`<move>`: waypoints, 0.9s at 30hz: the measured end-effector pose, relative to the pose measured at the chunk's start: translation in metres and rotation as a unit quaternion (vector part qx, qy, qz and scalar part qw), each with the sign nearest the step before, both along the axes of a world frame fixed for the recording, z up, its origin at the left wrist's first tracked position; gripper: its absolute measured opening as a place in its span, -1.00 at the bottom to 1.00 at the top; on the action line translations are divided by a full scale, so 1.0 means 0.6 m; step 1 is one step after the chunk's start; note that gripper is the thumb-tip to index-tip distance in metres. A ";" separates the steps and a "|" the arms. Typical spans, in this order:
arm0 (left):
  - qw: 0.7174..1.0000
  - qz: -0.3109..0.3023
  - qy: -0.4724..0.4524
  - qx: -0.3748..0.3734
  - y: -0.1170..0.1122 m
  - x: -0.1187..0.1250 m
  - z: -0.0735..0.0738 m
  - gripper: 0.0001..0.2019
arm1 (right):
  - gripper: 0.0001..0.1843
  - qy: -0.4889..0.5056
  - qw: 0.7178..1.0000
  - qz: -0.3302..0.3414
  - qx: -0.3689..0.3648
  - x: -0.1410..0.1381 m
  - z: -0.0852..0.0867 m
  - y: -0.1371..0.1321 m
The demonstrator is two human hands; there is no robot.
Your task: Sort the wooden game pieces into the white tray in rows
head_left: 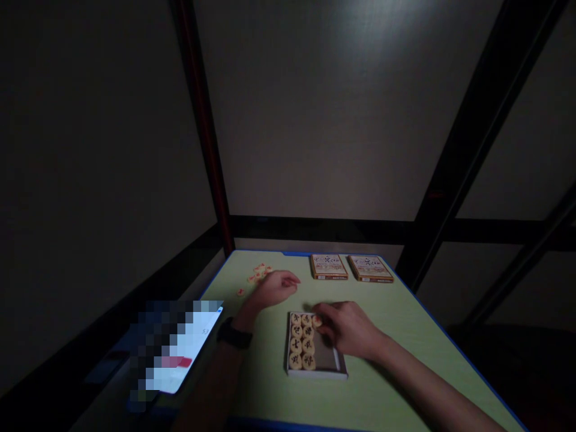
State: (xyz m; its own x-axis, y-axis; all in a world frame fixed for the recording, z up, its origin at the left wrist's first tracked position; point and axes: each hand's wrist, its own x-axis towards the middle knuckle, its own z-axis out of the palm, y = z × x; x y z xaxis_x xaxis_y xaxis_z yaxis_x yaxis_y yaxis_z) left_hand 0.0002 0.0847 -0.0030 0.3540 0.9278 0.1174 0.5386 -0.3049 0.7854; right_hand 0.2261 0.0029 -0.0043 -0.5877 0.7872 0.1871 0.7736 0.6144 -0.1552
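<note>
Table | tray on it, no clear long axis, at eight o'clock from right hand (nearer), five from left hand | left: loosely curled, hold cannot be told | right: nearly closed, pinching disc | disc: tray's twelve o'clock

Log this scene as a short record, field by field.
Surface: green table
Container: shallow open tray
Tray contents: eight dark-marked pieces in two columns of four; one red-marked piece topping a third
Right hand: fingers at that red-marked piece; grip unclear
Left hand: above the table, near loose red-marked pieces; nothing visibly held
Far edge: two flat boxes
</note>
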 end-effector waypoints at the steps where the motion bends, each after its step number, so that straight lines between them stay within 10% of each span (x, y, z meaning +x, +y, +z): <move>1: 0.996 0.078 0.022 0.026 0.004 -0.012 0.007 -0.74 | -0.69 0.008 1.000 0.002 -0.002 0.001 0.002 -0.001; 5: 0.914 0.293 0.253 0.125 0.006 -0.067 0.023 -0.72 | -0.69 0.045 0.999 -0.002 -0.001 0.003 0.006 0.000; 8: 0.876 0.322 0.353 0.069 0.002 -0.096 0.015 -0.69 | -0.67 0.049 0.998 -0.026 0.013 0.003 0.002 0.005; 27: 0.922 0.244 0.300 0.016 0.019 -0.114 -0.002 -0.67 | -0.76 -0.015 0.998 -0.059 0.030 0.006 -0.003 0.016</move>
State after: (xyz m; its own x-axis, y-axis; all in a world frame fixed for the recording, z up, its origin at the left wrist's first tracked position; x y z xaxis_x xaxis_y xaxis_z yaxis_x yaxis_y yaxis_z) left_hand -0.0683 0.0962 -0.0040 -0.0947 0.9933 0.0660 0.9527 0.0712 0.2955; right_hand 0.2296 0.0126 -0.0063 -0.4984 0.8387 0.2195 0.8444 0.5270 -0.0964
